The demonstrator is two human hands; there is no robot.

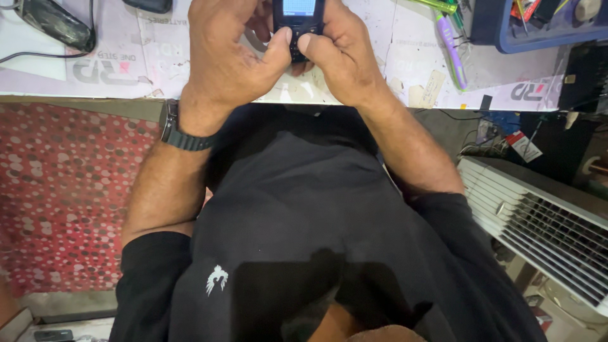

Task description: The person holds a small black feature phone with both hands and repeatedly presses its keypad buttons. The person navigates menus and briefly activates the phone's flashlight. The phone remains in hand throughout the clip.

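Black shirt cloth fills the near foreground, with the person's forearms running up from it toward twelve o'clock. Both hands meet over the pale worktop and share a small dark keypad phone, its lit screen cut by the top edge. The left hand, with a dark wristwatch below it, wraps the phone's side with fingers curled closed, thumb laid across the keys. The right hand cups the other side likewise, thumb tip meeting the keypad; the two-sided grip seems to steady the phone while the thumbs press. At two o'clock lies a purple-handled tool beside a blue tray. A white slatted appliance sits at four o'clock, red dotted fabric at nine.
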